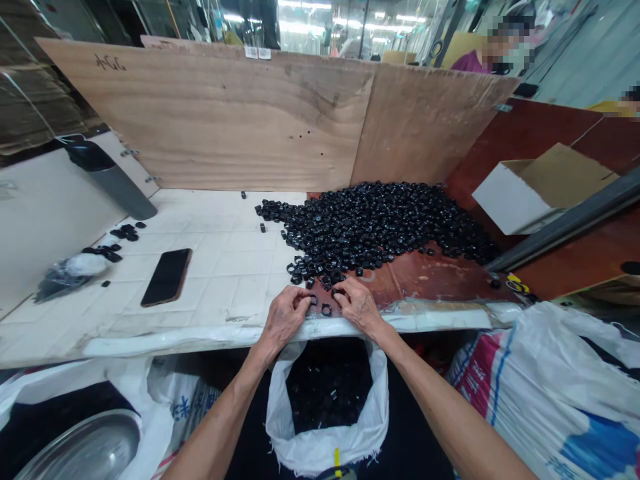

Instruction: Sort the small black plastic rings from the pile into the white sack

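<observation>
Centrally, left hand (289, 310) and right hand (356, 303) low over the table edge (200, 337), wrists angled inward, fingertips pinched on small black rings (313, 300).
</observation>
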A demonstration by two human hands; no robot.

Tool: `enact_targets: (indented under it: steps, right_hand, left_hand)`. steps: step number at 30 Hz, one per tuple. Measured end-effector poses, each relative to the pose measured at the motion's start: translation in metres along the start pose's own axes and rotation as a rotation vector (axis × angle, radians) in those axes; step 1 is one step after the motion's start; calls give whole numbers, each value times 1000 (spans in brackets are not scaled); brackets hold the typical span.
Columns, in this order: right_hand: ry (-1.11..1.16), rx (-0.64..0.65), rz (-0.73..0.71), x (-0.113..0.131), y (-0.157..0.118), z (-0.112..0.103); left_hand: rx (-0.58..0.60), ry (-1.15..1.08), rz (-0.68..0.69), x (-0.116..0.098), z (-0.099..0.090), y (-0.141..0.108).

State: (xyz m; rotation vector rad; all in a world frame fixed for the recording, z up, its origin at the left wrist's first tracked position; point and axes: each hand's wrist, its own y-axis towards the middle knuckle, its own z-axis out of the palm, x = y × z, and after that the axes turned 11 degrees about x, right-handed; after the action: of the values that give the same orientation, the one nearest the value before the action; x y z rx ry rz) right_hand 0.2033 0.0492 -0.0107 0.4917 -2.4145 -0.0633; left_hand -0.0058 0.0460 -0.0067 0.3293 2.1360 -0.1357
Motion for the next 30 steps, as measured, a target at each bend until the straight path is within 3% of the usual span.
enact_targets:
  steps: [4, 9, 13, 16, 23, 27, 30]
  right_hand:
    - [-24, -10, -12, 2, -2, 0]
    - [-98, 16, -33, 3, -2, 4]
    - [107, -57, 51, 6, -4, 3]
    - [294, -84, 118, 13, -6, 4]
    - [605, -111, 85, 30, -8, 15]
    - [692, -122, 200, 42, -7, 22]
    - [667, -124, 184, 53, -6, 24]
  left_hand:
    - [55, 102, 92, 4, 1, -3]
    - [44, 254, 156, 6, 5, 1]
    - [35, 216, 142, 5, 7, -3]
    - [20, 137, 140, 3, 6, -7]
    - [-9, -144, 252, 0, -3, -10]
    - [44, -443, 162, 0, -9, -11]
    - [116, -627, 108, -1, -12, -12]
